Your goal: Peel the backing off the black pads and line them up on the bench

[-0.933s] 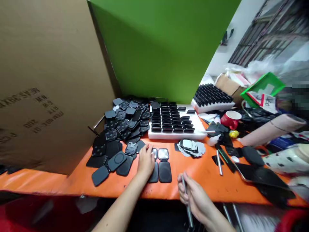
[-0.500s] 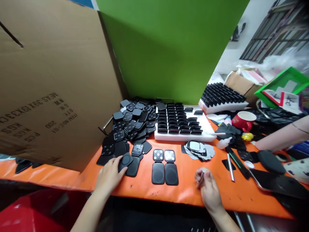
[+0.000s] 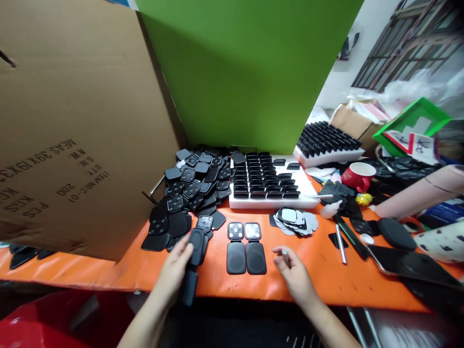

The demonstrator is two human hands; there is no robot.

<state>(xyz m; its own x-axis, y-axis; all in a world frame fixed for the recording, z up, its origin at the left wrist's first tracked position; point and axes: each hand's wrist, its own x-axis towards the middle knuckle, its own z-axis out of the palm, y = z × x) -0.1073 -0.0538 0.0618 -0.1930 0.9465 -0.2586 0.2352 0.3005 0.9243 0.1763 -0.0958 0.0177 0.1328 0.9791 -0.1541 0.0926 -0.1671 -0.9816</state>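
Note:
My left hand (image 3: 176, 263) grips a black folding wireless charger (image 3: 196, 245), tilted up on edge at the front of the table, its lower panel hanging near the edge. Just behind it lies another charger (image 3: 205, 224) with its small dotted panel showing. Two unfolded chargers (image 3: 236, 257) lie side by side between my hands, dotted squares at the far end. My right hand (image 3: 294, 275) is curled to their right, fingers closed around a small thing with a rounded greyish tip; the rest of it is hidden.
A heap of black chargers (image 3: 195, 181) lies behind my left hand, beside a large carton (image 3: 79, 121). White foam trays (image 3: 308, 195) hold rows of black pieces. Grey-white cut sheets (image 3: 299, 222) are piled before one. At right are a red mug (image 3: 358, 176) and a phone (image 3: 409, 266).
My left hand has lifted the charger and turned it on edge, bringing it nearer the table's front. My right hand has moved left towards the two unfolded chargers.

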